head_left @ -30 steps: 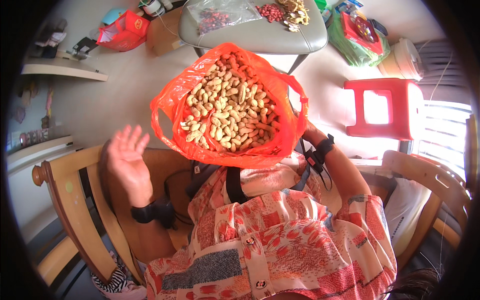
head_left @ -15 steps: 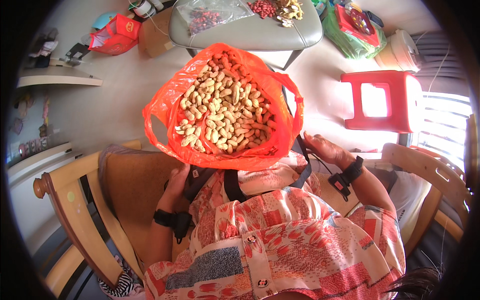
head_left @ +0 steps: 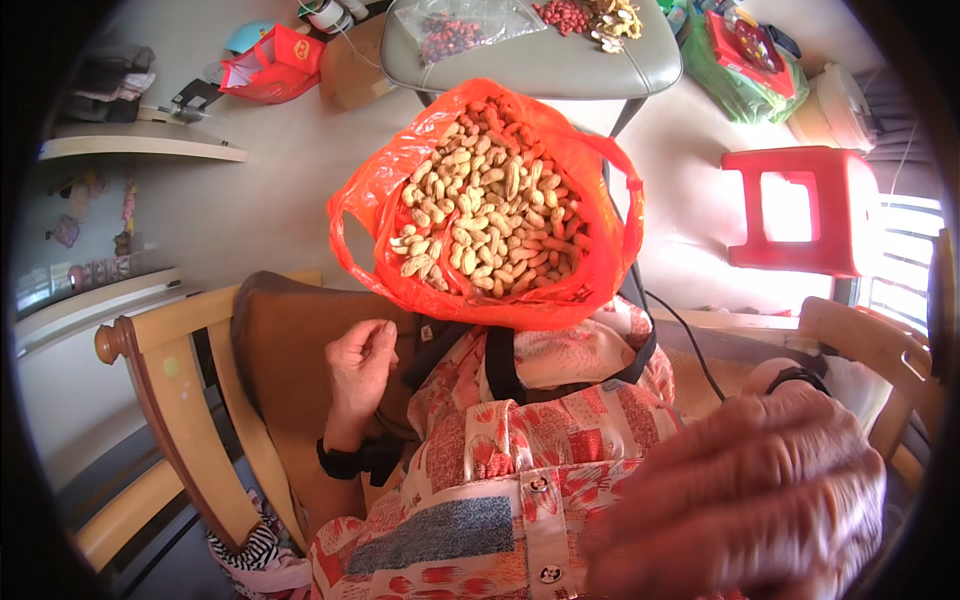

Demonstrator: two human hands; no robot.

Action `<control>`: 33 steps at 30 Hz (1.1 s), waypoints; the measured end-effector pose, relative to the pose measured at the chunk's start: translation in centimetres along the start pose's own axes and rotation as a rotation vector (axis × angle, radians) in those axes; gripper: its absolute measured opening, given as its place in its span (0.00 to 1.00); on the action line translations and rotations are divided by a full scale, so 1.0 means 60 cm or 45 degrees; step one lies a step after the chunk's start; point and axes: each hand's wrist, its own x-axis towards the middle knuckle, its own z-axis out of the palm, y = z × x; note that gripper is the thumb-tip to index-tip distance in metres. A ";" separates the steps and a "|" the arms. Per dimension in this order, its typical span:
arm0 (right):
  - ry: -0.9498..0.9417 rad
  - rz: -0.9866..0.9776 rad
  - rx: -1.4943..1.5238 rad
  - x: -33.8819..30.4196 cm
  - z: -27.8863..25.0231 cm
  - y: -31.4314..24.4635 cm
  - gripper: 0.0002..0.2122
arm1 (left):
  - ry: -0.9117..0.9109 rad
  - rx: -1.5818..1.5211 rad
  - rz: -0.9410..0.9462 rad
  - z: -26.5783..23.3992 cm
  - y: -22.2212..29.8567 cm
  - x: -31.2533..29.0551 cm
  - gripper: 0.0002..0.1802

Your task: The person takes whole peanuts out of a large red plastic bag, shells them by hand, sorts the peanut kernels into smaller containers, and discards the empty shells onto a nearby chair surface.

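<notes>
An orange-red plastic bag (head_left: 425, 290) stands wide open in front of my lap, full of unshelled peanuts (head_left: 490, 210). Its two handle loops stick out at the left and right. Just below the bag's left side, my left hand (head_left: 362, 370) is curled into a loose fist beside the chair cushion, with nothing visible in it. My right hand (head_left: 750, 490) looms large and blurred at the lower right, close to the camera and over my patterned shirt. Its back faces the camera and its fingertips are smeared, so whether it grips anything is hidden.
Beyond the bag, a grey padded stool (head_left: 540, 70) bears a clear bag (head_left: 465, 25) of red peanut kernels, a loose kernel pile and shells. A red plastic stool (head_left: 840, 210) stands at the right. Wooden chairs (head_left: 165, 400) flank me. A black cable (head_left: 690, 340) runs by my right leg.
My right hand has risen from beside the bag's right edge toward the camera. My left hand has come away from the bag's lower left edge, and its fingers now curl. The whole view has shifted.
</notes>
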 end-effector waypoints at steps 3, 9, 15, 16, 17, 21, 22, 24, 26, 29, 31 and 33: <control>0.066 0.040 0.078 -0.017 0.005 -0.055 0.09 | 0.070 0.193 0.186 0.004 0.029 -0.024 0.08; -0.039 -0.186 0.221 -0.080 0.000 0.003 0.28 | 0.170 0.256 0.427 0.011 0.045 -0.031 0.07; -0.355 -0.441 1.296 -0.100 -0.035 0.126 0.08 | 0.276 0.295 0.712 0.017 0.082 -0.008 0.09; 0.148 -0.436 0.882 -0.096 -0.014 0.167 0.10 | 0.297 0.320 0.688 0.011 0.074 -0.015 0.09; 0.667 -0.129 0.189 -0.093 0.007 0.207 0.12 | 0.334 0.364 0.749 0.006 0.065 -0.023 0.09; 1.003 0.803 0.134 -0.096 0.006 0.404 0.22 | 0.286 0.458 0.920 0.014 0.055 -0.014 0.10; 0.917 0.945 0.027 -0.111 0.014 0.458 0.24 | 0.270 0.516 0.960 0.019 0.052 -0.011 0.10; 0.621 0.850 0.068 -0.149 0.050 0.539 0.30 | 0.262 0.550 0.970 0.030 0.043 -0.006 0.10; 0.437 0.764 0.118 -0.157 0.081 0.555 0.33 | 0.250 0.779 0.912 0.033 0.012 0.001 0.11; 0.260 0.780 0.228 -0.163 0.098 0.546 0.35 | 0.005 0.999 0.545 0.030 -0.048 -0.009 0.17; 0.168 0.897 0.293 -0.168 0.096 0.537 0.35 | -0.265 1.057 0.172 0.034 -0.057 -0.012 0.21; -0.033 0.924 0.160 -0.173 0.096 0.510 0.34 | -0.278 0.888 0.202 0.040 -0.096 -0.011 0.20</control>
